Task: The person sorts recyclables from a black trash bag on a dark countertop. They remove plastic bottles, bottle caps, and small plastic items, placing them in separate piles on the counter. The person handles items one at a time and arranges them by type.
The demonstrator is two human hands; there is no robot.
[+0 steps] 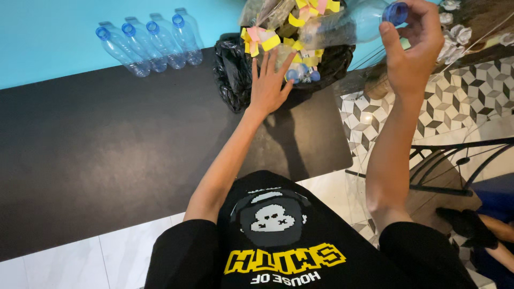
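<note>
The right hand [415, 40] is gripping the blue cap of a clear, empty plastic bottle [348, 24] above the black bag-lined bin [235, 75] on the dark tabletop [107, 150] — likely light, crushable, best held at the neck — while the left hand [267, 85], fingers spread, is resting on the bin.

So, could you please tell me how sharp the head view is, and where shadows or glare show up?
In the head view, the left hand and black tabletop look fairly sharp; the right hand and its clear bottle are slightly soft; the left arm throws a soft shadow on the tabletop; faint glare sits on the four lined-up bottles; edges bow from the wide lens.
</note>
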